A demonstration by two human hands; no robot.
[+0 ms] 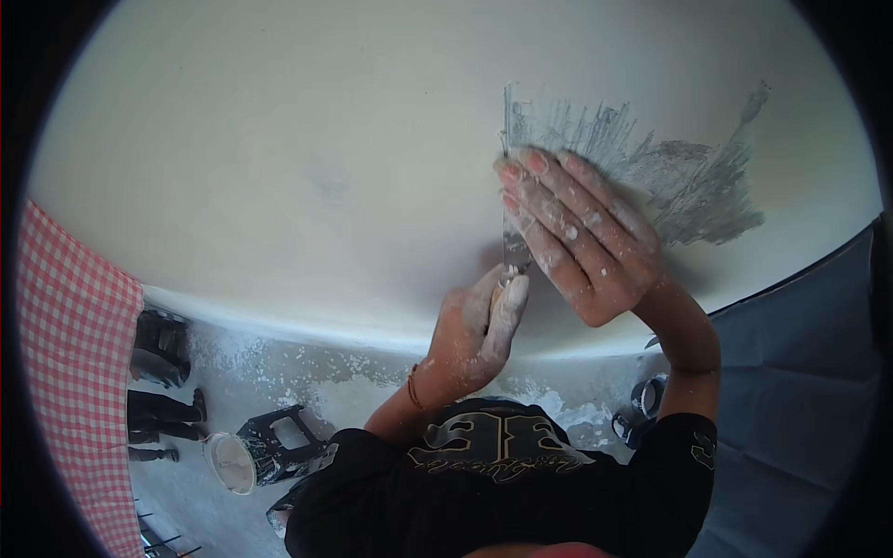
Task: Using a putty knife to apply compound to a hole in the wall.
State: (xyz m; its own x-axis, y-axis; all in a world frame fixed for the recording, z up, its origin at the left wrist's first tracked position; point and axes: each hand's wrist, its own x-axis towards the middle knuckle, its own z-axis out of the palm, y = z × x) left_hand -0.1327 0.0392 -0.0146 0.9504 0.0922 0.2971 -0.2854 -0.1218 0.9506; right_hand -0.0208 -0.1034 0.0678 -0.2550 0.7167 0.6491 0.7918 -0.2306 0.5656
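My left hand [476, 321] is closed around the handle of a putty knife, with the thumb along the handle. The putty knife's thin metal blade [514, 244] points up along the pale wall [279, 139] and is seen nearly edge-on. My right hand [591, 237] is open, its fingers stretched out and close together, beside the blade and over part of it. Whether the fingertips touch the blade or the wall, I cannot tell. White dust and flecks coat both hands. Up and right of them, a streaky grey patch [707, 177] marks the wall.
A red-and-white checked cloth [79, 372] hangs at the left, a dark grey sheet [791, 372] at the right. Below left, a bucket [231, 465] lies beside a black stool [284, 437]. Another person's legs [167, 409] show nearby. White splatter covers parts of the floor [363, 400].
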